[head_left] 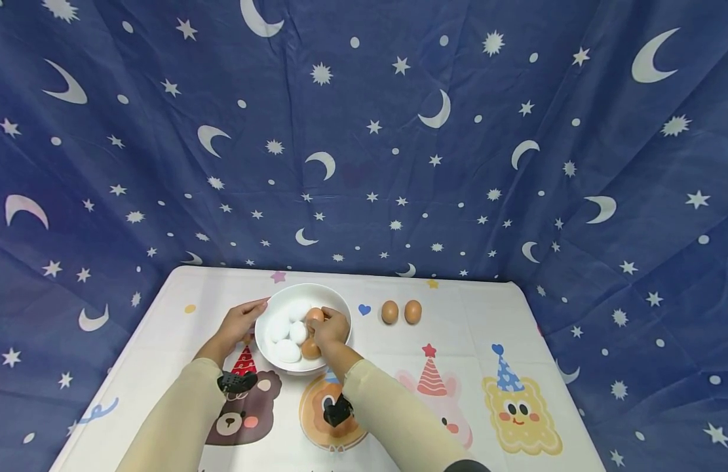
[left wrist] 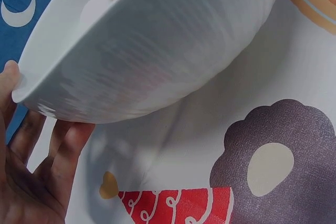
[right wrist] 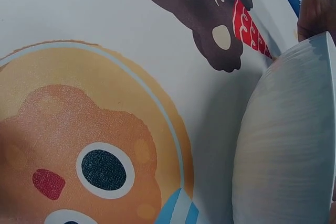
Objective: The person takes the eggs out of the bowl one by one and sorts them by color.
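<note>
A white bowl (head_left: pixel 263 341) stands on the table with several white eggs (head_left: pixel 288 351) and some brown ones inside. My left hand (head_left: pixel 236 328) grips its left side; in the left wrist view the thumb is at the rim and the fingers reach under the wall. Inside the bowl, my right hand (head_left: pixel 332 330) holds a brown egg (head_left: pixel 314 315) by its fingertips. Another brown egg (head_left: pixel 310 349) lies just below that hand, partly covered by it. The right wrist view shows mostly the bowl's outer wall (right wrist: pixel 289 140), with the right hand almost wholly out of frame.
Two brown eggs (head_left: pixel 390 312) lie side by side on the table, right of the bowl. A white cloth (head_left: pixel 458 328) with cartoon prints covers the table. Behind it hangs a blue curtain (head_left: pixel 364 164) with moons and stars.
</note>
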### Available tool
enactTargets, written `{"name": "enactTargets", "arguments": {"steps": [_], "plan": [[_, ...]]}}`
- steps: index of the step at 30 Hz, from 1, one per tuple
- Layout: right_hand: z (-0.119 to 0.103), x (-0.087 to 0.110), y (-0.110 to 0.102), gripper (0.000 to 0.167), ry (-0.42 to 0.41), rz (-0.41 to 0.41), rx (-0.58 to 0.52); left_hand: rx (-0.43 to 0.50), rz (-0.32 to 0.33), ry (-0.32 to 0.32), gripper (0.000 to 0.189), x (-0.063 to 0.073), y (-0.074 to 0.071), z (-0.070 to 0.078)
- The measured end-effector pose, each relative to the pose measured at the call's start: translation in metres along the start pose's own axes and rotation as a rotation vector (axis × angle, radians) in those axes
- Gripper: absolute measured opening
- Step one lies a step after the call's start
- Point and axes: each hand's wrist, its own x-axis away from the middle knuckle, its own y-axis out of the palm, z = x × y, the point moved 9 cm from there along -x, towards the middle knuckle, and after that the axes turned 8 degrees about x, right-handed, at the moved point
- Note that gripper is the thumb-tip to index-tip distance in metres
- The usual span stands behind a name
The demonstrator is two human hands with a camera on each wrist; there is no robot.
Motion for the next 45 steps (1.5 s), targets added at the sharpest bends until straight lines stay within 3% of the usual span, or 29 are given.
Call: {"name": "enactTargets", "arguments": {"steps": [13, 22, 29, 37, 45], "plan": [[-0.002, 0.001, -0.001, 0.042, -0.021, -0.060, -0.061, -0.009, 0.000, 0.001, 0.057, 0.001, 0.001, 0.000], [-0.003, 0.002, 0.001, 0.041, -0.014, -0.144, -0.137, 0.003, 0.000, -0.009, 0.059, 0.001, 0.001, -0.003], [-0.011, 0.003, 0.002, 0.037, -0.078, -0.295, -0.226, 0.004, -0.005, 0.001, 0.059, 0.003, 0.001, 0.002], [-0.019, 0.008, -0.007, 0.039, -0.095, -0.438, -0.260, -0.009, -0.006, -0.004, 0.061, 0.001, 0.002, -0.001], [-0.020, -0.004, -0.027, 0.043, -0.082, -0.468, -0.230, -0.030, -0.006, -0.003, 0.061, 0.004, 0.001, 0.002]]}}
